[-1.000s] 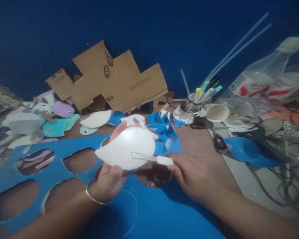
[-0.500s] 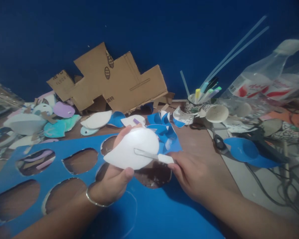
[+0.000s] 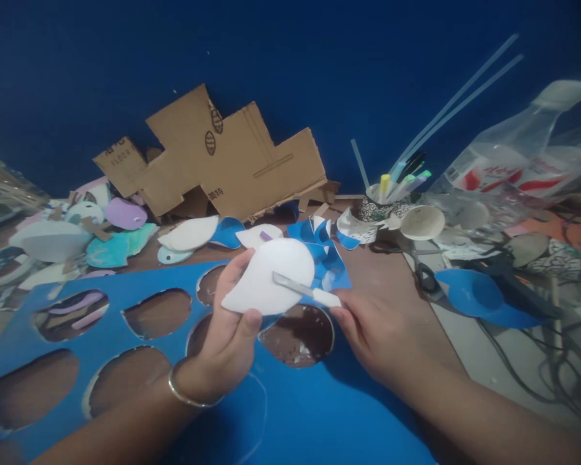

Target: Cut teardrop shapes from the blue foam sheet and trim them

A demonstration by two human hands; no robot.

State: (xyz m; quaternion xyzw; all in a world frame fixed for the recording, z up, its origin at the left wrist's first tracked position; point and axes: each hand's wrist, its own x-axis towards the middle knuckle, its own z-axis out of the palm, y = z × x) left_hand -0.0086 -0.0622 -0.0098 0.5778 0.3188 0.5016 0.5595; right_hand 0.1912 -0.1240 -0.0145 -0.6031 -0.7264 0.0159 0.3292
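Observation:
My left hand [image 3: 230, 336] grips a white teardrop-shaped paper cutout [image 3: 266, 281] between thumb and fingers, held above a blue card sheet [image 3: 290, 413] with several round holes cut in it. My right hand [image 3: 368, 332] is closed on the white handle of a small craft knife [image 3: 307, 290]. Its blade lies against the right side of the white cutout. A metal bangle sits on my left wrist.
Flattened brown cardboard [image 3: 223, 155] leans on the blue wall. Coloured paper cutouts [image 3: 116, 248] lie at left, blue scraps [image 3: 324, 255] behind the hands. A cup of markers [image 3: 385, 200], scissors [image 3: 423, 271], a blue paper cone [image 3: 474, 294], cables and a plastic bag [image 3: 523, 161] crowd the right.
My left hand has turned the white cutout and carried it slightly right and up. The knife has followed, its blade staying on the cutout's right side.

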